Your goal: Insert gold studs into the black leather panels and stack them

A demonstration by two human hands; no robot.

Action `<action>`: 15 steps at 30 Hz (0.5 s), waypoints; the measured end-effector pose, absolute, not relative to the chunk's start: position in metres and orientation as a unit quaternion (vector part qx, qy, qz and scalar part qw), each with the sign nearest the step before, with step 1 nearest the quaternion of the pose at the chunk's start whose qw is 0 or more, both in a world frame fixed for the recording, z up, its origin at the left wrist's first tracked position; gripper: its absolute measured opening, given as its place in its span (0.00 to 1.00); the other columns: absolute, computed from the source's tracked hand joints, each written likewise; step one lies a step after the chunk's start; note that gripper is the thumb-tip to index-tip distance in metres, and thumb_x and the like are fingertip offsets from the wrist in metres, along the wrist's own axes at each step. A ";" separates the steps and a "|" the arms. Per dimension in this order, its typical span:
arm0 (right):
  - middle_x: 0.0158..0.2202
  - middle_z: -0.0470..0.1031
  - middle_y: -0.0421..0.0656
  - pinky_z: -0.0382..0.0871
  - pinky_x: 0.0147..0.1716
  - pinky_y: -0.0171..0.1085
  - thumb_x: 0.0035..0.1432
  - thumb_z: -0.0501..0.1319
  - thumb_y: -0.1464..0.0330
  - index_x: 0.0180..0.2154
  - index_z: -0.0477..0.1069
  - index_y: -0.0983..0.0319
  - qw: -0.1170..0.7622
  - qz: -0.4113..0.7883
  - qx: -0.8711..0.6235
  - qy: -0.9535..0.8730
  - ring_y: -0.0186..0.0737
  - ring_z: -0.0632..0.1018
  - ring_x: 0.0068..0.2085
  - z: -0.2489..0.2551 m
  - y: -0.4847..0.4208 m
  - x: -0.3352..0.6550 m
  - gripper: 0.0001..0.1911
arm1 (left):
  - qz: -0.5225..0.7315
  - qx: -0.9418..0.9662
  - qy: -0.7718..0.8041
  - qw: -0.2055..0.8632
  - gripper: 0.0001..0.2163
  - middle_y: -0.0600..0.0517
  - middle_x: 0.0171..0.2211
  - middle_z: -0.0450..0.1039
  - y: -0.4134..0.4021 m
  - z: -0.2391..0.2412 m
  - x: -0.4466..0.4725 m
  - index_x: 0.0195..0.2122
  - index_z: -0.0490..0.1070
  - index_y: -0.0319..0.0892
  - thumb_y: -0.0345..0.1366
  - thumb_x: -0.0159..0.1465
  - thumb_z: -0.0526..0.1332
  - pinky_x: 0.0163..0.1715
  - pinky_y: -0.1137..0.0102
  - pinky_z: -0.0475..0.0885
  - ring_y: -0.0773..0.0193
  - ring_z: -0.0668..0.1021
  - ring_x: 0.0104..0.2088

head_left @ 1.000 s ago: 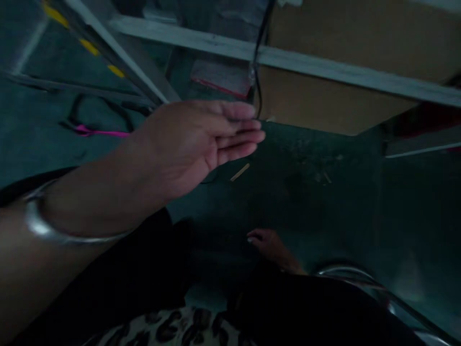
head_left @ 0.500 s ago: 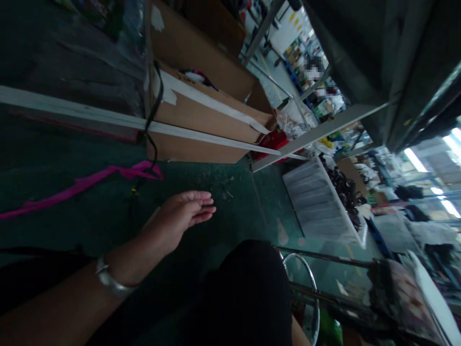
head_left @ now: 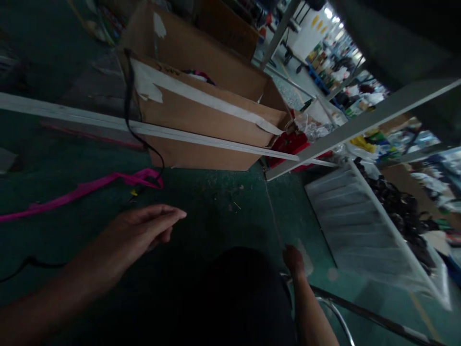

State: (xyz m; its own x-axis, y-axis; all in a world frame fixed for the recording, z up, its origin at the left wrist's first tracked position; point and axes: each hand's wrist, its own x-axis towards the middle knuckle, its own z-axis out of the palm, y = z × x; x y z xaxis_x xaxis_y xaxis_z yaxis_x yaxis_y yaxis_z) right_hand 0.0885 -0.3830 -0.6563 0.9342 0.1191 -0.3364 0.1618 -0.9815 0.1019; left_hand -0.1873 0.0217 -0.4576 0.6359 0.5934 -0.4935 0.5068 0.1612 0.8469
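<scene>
My left hand (head_left: 153, 226) hovers over the dark green floor (head_left: 216, 221), slightly blurred. Its fingers point forward, loosely bent with the thumb beside them, and no object shows in it. A pink strip (head_left: 97, 186) lies on the floor beyond that hand, and a black cord (head_left: 128, 96) hangs down to the strip's end. On the other side of my dark-clothed knee (head_left: 248, 283), my right hand (head_left: 293, 259) is low, near a curved chrome tube (head_left: 336, 312). Its fingers are hidden from view.
A white metal rail (head_left: 180, 139) runs in front of a large open cardboard box (head_left: 201, 115), joining a slanted leg (head_left: 360, 127). Behind the leg is a red container (head_left: 290, 144). At right stands a whitish bin (head_left: 345, 216) full of black items.
My left hand has drawn back to the left, its fingers more bent. My right hand has come into view beside my knee. The view has shifted, showing more floor at right.
</scene>
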 end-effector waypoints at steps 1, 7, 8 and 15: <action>0.52 0.74 0.47 0.75 0.48 0.47 0.67 0.61 0.63 0.51 0.71 0.62 0.062 -0.173 0.981 0.059 0.43 0.77 0.48 -0.666 -0.393 0.103 0.14 | 0.037 0.680 0.424 0.597 0.16 0.57 0.18 0.68 0.018 -0.461 -0.184 0.29 0.78 0.46 0.54 0.55 0.61 0.21 0.76 0.63 0.68 0.70 0.21; 0.54 0.74 0.48 0.73 0.51 0.50 0.68 0.60 0.63 0.53 0.70 0.63 0.039 -0.173 0.984 -0.003 0.45 0.77 0.51 -0.702 -0.453 0.155 0.16 | 0.047 0.794 0.328 0.509 0.16 0.59 0.35 0.81 -0.039 -0.468 -0.133 0.39 0.78 0.53 0.55 0.63 0.57 0.33 0.75 0.71 0.63 0.80 0.36; 0.54 0.74 0.48 0.73 0.51 0.50 0.68 0.60 0.63 0.54 0.70 0.62 0.035 -0.173 0.984 -0.013 0.45 0.77 0.51 -0.708 -0.462 0.157 0.16 | 0.044 0.799 0.304 0.517 0.15 0.59 0.38 0.81 -0.050 -0.468 -0.121 0.39 0.78 0.53 0.55 0.64 0.57 0.36 0.76 0.72 0.62 0.81 0.40; 0.50 0.79 0.52 0.72 0.52 0.40 0.66 0.55 0.67 0.52 0.76 0.66 -0.004 -0.177 0.983 -0.053 0.47 0.80 0.52 -0.734 -0.512 0.151 0.18 | -0.021 0.798 0.266 0.540 0.15 0.59 0.35 0.81 -0.080 -0.480 -0.050 0.38 0.78 0.52 0.52 0.65 0.57 0.37 0.77 0.72 0.63 0.81 0.38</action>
